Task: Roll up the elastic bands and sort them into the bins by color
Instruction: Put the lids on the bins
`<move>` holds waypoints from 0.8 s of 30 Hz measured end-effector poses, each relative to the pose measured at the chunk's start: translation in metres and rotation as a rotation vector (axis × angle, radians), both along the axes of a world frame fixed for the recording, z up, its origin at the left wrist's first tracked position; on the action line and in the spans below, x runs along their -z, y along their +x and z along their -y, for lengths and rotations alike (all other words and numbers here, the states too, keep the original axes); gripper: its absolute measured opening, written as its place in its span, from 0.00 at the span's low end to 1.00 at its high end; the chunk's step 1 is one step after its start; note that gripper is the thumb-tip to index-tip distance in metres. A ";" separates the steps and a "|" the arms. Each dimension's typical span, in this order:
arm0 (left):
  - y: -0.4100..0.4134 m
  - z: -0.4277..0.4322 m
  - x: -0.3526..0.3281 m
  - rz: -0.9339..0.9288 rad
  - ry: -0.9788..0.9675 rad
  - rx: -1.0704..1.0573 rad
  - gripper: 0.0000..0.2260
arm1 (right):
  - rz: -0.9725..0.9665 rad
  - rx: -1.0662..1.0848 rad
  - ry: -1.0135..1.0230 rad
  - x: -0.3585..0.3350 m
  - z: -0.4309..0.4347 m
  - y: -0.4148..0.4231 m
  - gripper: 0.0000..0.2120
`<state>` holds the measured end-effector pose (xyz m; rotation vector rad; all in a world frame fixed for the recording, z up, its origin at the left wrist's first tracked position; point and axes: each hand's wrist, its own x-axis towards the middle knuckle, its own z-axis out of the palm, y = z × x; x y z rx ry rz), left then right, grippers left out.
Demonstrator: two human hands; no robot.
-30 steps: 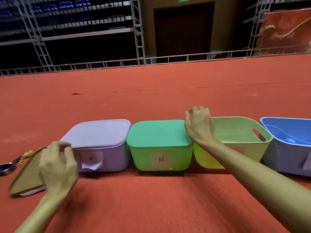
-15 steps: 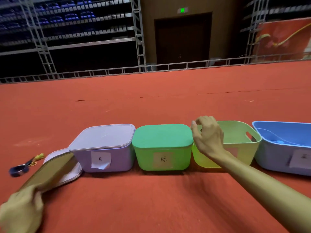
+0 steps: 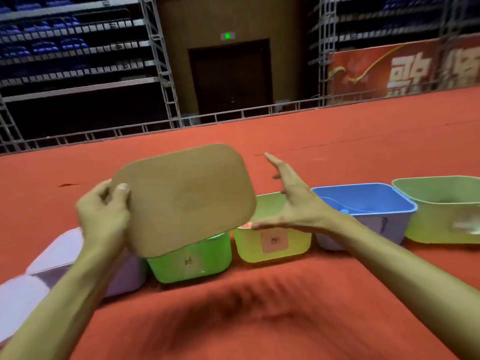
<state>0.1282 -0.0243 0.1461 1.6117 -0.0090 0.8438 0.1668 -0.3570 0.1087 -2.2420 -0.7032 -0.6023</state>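
While its left edge is pinched by the left hand (image 3: 104,216), thumb on top, a tan lid (image 3: 185,198) is held tilted above the green bin (image 3: 192,263). The right hand (image 3: 291,201) is spread, touching nothing, just beside the lid and over the open yellow bin (image 3: 246,248). No band is plainly seen; a small blue object (image 3: 344,211) lies in the blue bin (image 3: 368,197). Lidding the yellow bin is judged in hand: the lid must be levelled and lowered onto its rim.

- Venue: indoor arena or event hall.
- Far left: tiered blue seats (image 3: 39,45) on metal scaffolding (image 3: 161,61).
- Far centre: dark door (image 3: 231,76) under green exit sign (image 3: 227,36).
- Far right: red banner (image 3: 402,71).
- Floor: red carpet (image 3: 337,141).
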 end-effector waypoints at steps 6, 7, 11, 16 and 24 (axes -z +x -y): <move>0.080 0.129 0.020 -0.315 -0.097 0.235 0.13 | -0.106 0.108 -0.004 0.015 0.088 0.023 0.67; 0.096 0.135 0.023 -0.382 -0.091 0.224 0.12 | -0.131 0.154 -0.025 0.018 0.099 0.029 0.63; 0.149 0.155 0.048 -0.488 0.037 0.187 0.06 | -0.257 0.271 -0.044 0.030 0.108 0.060 0.51; 0.187 0.154 0.079 -0.652 0.454 0.074 0.18 | -0.367 0.374 -0.183 0.050 0.103 0.087 0.52; 0.162 0.166 0.104 -0.627 1.046 0.237 0.47 | -0.364 0.364 -0.187 0.077 0.108 0.105 0.61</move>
